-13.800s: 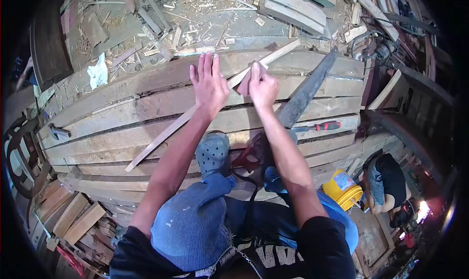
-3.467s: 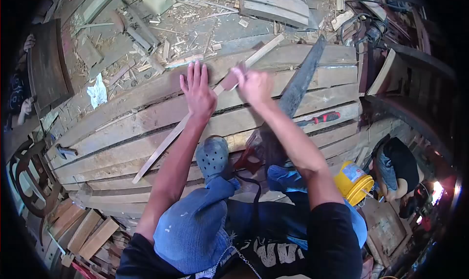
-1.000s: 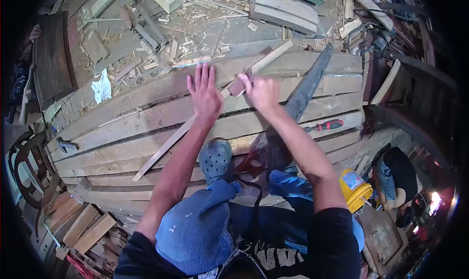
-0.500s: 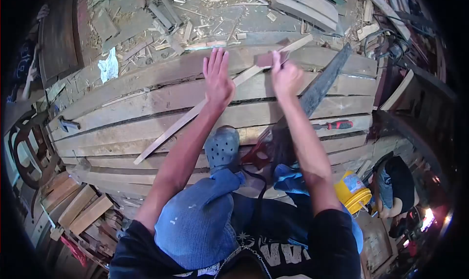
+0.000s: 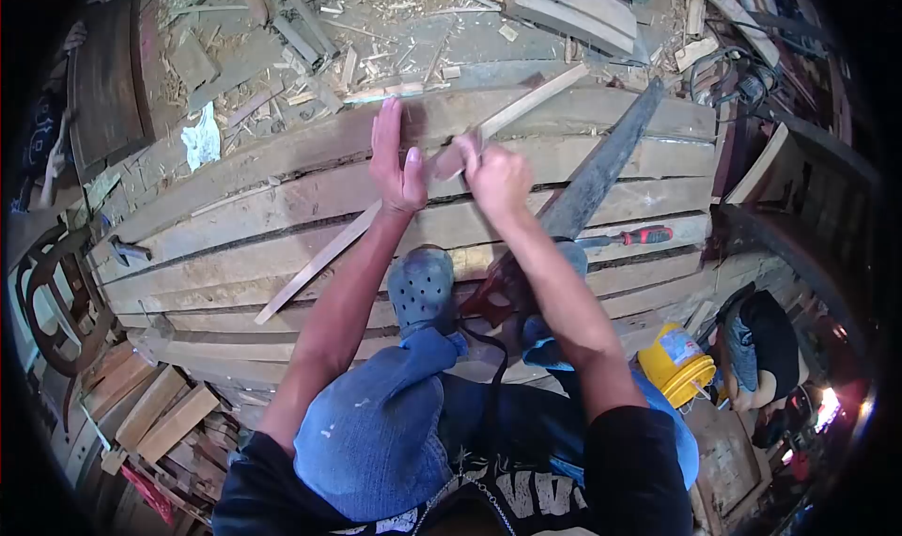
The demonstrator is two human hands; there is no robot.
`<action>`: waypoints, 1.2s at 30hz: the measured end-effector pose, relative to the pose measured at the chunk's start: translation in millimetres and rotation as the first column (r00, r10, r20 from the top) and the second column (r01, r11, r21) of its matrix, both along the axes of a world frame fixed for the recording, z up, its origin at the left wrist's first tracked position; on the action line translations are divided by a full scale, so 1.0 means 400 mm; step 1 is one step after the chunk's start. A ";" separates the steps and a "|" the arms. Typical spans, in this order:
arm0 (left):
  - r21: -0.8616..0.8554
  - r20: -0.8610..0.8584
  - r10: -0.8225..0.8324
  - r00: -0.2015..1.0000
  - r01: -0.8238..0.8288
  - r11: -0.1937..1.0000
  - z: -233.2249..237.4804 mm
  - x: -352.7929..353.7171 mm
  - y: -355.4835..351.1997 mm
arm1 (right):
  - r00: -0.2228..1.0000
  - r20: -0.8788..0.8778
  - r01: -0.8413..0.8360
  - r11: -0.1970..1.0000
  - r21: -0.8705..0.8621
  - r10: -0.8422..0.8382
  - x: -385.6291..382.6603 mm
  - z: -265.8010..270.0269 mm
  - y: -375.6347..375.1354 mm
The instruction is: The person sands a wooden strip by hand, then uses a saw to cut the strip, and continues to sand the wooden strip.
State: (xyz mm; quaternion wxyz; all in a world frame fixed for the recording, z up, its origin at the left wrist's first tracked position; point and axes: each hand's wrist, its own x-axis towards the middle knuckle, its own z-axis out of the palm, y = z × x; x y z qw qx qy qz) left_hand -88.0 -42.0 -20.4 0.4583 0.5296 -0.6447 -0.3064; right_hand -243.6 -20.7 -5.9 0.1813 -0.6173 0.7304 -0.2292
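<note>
Left hand rests open-palmed on the slim pale wooden strip; right hand clenches seemingly reddish sandpaper against it

Left hand flat, open; right hand in a tight grip.

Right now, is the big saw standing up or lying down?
Lying down. The saw rests flat across the planks, just right of the right hand, which grips a small block.

We look down on a concrete floor strewn with wood offcuts and shavings, a yellow bucket at right, in daylight.
</note>
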 end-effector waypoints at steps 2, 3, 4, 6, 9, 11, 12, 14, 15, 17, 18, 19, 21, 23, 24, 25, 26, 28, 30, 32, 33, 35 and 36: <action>0.015 0.012 0.008 1.000 -0.008 1.000 0.007 0.002 0.007 | 0.975 -0.049 0.217 0.976 -0.033 -0.219 -0.036 -0.021 -0.036; 0.001 0.013 0.005 1.000 -0.005 1.000 0.007 0.003 0.002 | 0.956 -0.072 0.284 0.959 -0.005 -0.283 -0.018 -0.020 -0.031; -0.012 -0.004 0.000 1.000 0.000 1.000 0.007 0.002 0.000 | 0.968 -0.049 0.248 0.969 0.022 -0.246 0.021 -0.021 -0.008; -0.031 -0.022 -0.020 1.000 0.019 0.999 -0.001 0.001 -0.006 | 0.994 0.040 0.102 0.994 -0.025 -0.101 0.102 -0.005 0.060; -0.019 0.000 -0.040 0.999 0.040 0.999 -0.016 0.008 -0.010 | 0.999 0.031 0.025 0.999 -0.038 -0.024 0.053 -0.018 0.037; -0.027 -0.016 -0.040 0.999 0.040 0.999 -0.021 0.013 0.003 | 0.966 -0.055 0.252 0.967 -0.023 -0.253 -0.008 -0.021 -0.031; -0.011 -0.003 -0.019 1.000 0.019 1.000 -0.015 0.013 0.004 | 0.959 -0.062 0.279 0.960 0.012 -0.278 -0.029 -0.027 -0.048; -0.023 0.000 -0.018 1.000 0.018 1.000 -0.010 0.015 0.004 | 0.950 -0.097 0.299 0.954 0.024 -0.295 -0.020 -0.024 -0.046; -0.042 -0.007 -0.015 1.000 0.015 0.999 -0.013 0.006 -0.001 | 0.951 -0.123 0.287 0.958 0.003 -0.285 0.014 -0.008 -0.024; -0.044 -0.030 -0.024 0.999 0.023 0.999 -0.009 0.003 -0.006 | 0.997 -0.032 0.077 0.997 -0.009 -0.077 0.054 0.005 0.033; -0.038 -0.023 -0.025 0.999 0.024 0.999 -0.008 0.002 -0.005 | 0.998 -0.040 0.049 0.999 0.021 -0.048 0.035 0.010 0.023; -0.029 -0.011 -0.026 1.000 0.026 0.999 -0.007 0.001 -0.007 | 0.999 -0.043 0.022 0.998 0.054 -0.020 0.011 0.013 0.009; -0.011 -0.013 -0.021 1.000 0.021 1.000 -0.009 0.004 0.000 | 0.972 -0.128 0.197 0.980 -0.002 -0.195 -0.050 -0.017 -0.040; -0.010 -0.008 -0.019 1.000 0.019 1.000 -0.008 0.005 -0.001 | 0.957 -0.113 0.268 0.963 -0.015 -0.268 -0.056 -0.030 -0.062; -0.026 0.005 -0.021 1.000 0.021 0.999 -0.007 0.002 -0.004 | 0.953 -0.113 0.288 0.957 0.044 -0.282 -0.030 -0.029 -0.055; -0.031 -0.005 -0.021 1.000 0.020 0.999 -0.005 -0.002 -0.001 | 0.947 -0.122 0.310 0.945 0.101 -0.297 -0.008 -0.023 -0.041; -0.036 0.017 -0.031 0.999 0.032 0.999 0.000 -0.001 -0.001 | 0.989 -0.096 0.118 0.992 0.043 -0.113 0.030 -0.001 -0.006; -0.056 0.030 -0.042 0.999 0.044 0.997 -0.003 -0.003 -0.011 | 0.999 -0.044 -0.010 0.999 0.030 0.011 0.033 0.001 0.010; -0.052 0.027 -0.040 0.999 0.042 0.998 -0.014 -0.002 -0.015 | 0.988 -0.093 0.130 0.989 0.070 -0.123 -0.046 -0.015 -0.039; -0.006 0.017 -0.021 1.000 0.021 1.000 0.000 0.003 -0.001 | 0.959 -0.150 0.261 0.954 0.144 -0.240 -0.065 -0.015 -0.049; -0.002 0.021 -0.017 1.000 0.017 1.000 0.002 0.009 0.009 | 0.953 -0.129 0.291 0.949 0.125 -0.275 -0.064 -0.013 -0.053; -0.028 0.051 -0.028 0.998 0.029 0.999 0.008 -0.004 -0.004 | 0.965 -0.094 0.255 0.962 0.096 -0.246 -0.032 0.003 -0.042; -0.037 0.073 -0.042 0.996 0.045 0.998 -0.001 0.000 -0.003 | 0.989 -0.111 0.111 0.990 0.088 -0.101 0.014 -0.019 0.005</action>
